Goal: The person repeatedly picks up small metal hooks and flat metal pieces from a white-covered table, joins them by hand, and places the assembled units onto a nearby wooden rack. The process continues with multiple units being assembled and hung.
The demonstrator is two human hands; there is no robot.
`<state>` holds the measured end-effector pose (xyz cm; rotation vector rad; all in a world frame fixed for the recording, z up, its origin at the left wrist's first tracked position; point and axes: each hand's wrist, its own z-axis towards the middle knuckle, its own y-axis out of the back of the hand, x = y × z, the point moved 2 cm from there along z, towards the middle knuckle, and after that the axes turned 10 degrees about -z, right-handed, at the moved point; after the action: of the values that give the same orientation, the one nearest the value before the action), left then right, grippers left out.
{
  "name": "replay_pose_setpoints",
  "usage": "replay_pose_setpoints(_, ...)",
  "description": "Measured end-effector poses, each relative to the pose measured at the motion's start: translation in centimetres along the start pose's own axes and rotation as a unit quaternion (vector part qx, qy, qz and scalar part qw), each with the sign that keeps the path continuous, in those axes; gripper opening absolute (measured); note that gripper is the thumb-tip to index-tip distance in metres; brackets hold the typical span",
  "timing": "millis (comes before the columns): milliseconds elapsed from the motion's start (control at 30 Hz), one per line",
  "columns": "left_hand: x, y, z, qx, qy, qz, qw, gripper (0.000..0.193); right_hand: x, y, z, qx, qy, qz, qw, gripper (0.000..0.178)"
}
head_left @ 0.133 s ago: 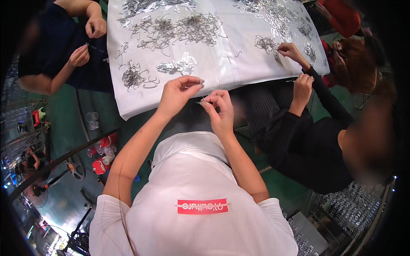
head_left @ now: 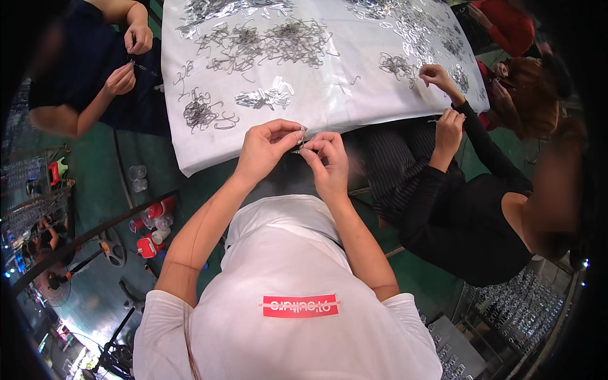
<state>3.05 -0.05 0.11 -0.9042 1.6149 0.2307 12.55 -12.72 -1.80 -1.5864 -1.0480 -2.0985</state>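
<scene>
My left hand [head_left: 265, 149] and my right hand [head_left: 329, 163] meet just off the near edge of the white-covered table [head_left: 215, 147], fingertips nearly touching. Thumb and forefinger of the left are pinched on something too small to make out. Between the right thumb and fingers sits a small shiny metal piece [head_left: 296, 151], its exact kind unclear. Closest on the table lies a pile of flat silver metal pieces [head_left: 266, 96]. To its left is a small heap of thin wire hooks [head_left: 199, 113].
A larger spread of wire hooks [head_left: 272, 43] lies farther back, and more metal parts [head_left: 415, 38] cover the far right. Co-workers sit left, right and far right; the right one's hand [head_left: 436, 76] reaches over the table. Red and white containers [head_left: 152, 237] stand on the floor at left.
My left hand has come slightly right and down, closer to my right hand. The right co-worker's reaching hand has shifted a little away from the small hook heap.
</scene>
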Motion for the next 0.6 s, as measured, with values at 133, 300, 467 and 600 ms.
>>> replay_pose_setpoints(133,0.2,-0.3,-1.1,-0.01,-0.012,0.016,1.0,0.015,0.0,0.0,-0.1,0.013,0.019,-0.02,1.0,0.009)
replay_pose_setpoints(300,0.8,-0.1,-1.8,-0.014,-0.117,0.073,0.99,0.012,-0.6,0.2,-0.3,0.035,0.021,-0.036,0.999,0.011)
replay_pose_setpoints(467,1.3,0.1,-2.7,-0.029,-0.152,0.096,0.983,0.011,-3.4,1.3,1.9,0.082,-0.02,-0.016,0.996,0.015)
replay_pose_setpoints(600,1.5,-0.2,-3.4,-0.063,-0.131,0.098,0.984,0.012,-7.2,-0.2,9.1,0.099,-0.007,-0.124,0.987,0.015)
